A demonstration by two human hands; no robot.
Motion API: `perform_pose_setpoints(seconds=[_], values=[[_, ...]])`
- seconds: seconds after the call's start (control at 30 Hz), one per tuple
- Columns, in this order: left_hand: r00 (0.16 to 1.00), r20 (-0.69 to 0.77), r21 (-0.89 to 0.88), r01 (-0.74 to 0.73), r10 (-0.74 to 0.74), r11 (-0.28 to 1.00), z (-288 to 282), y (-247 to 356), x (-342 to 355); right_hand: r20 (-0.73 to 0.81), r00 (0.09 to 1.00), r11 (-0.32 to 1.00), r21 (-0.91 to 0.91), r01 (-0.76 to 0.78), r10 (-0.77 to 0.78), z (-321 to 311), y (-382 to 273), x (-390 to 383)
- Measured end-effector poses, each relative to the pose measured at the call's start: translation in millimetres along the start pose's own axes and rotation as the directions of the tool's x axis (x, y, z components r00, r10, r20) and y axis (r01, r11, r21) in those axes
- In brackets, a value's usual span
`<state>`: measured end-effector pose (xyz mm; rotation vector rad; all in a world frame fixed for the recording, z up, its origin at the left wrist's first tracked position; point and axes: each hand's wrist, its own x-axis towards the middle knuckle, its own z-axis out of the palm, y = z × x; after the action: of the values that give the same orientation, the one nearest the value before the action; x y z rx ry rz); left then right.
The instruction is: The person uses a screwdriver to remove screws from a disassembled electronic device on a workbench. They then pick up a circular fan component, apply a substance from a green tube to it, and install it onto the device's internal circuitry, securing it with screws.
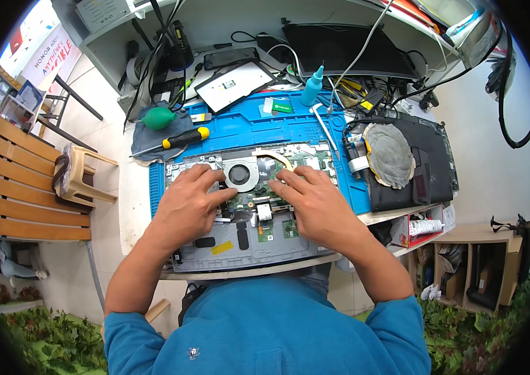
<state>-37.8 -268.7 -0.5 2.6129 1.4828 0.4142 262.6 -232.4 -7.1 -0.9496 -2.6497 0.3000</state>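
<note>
Here's the opened grey laptop base point(247, 215), innards up, green circuitry and round black fan point(239, 174) bared, lying on the ribbed blue mat point(233, 134); its long axis runs left-right, palm-rest edge facing the person. Left hand point(191, 201) spreads wide beside the fan; right hand point(315, 203) touches circuitry, its grip unclear.

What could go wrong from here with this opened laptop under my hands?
Your left hand is close to the fan, which might get pressed or knocked. Your right hand is over the exposed circuit board, which could get scratched. The upright blue bottle beyond the laptop could tip if bumped.
</note>
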Motion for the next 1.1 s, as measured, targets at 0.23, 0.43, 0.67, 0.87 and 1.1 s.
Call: perform_pose_setpoints(seconds=[0.23, 0.43, 0.67, 0.87, 1.1], values=[[1.000, 0.000, 0.035, -0.003, 0.003, 0.999, 6.3, -0.5, -7.5, 0.105, 0.990, 0.992, -0.067, 0.104, -0.096, 26.1, 0.7, 14.8], [1.000, 0.017, 0.042, -0.006, 0.005, 0.999, 4.6, -2.5, -11.5, 0.085, 0.993, 0.997, -0.022, 0.079, -0.077, 23.1, -1.9, 21.3], [1.000, 0.007, 0.007, 0.002, -0.002, 1.000, 10.4, -5.3, -13.5, 0.110, 0.990, 0.996, -0.014, 0.087, -0.085, 22.8, -0.2, 24.8], [1.000, 0.016, -0.037, 0.012, -0.011, 0.999, 3.6, -6.2, -8.6, 0.115, 0.989, 0.995, -0.008, 0.095, -0.094, 19.6, -0.7, 26.2], [1.000, 0.010, -0.068, -0.008, 0.008, 0.998, 7.1, -13.9, -7.6, 0.107, 0.986, 0.989, -0.058, 0.134, -0.127, 21.8, 3.1, 26.8]])
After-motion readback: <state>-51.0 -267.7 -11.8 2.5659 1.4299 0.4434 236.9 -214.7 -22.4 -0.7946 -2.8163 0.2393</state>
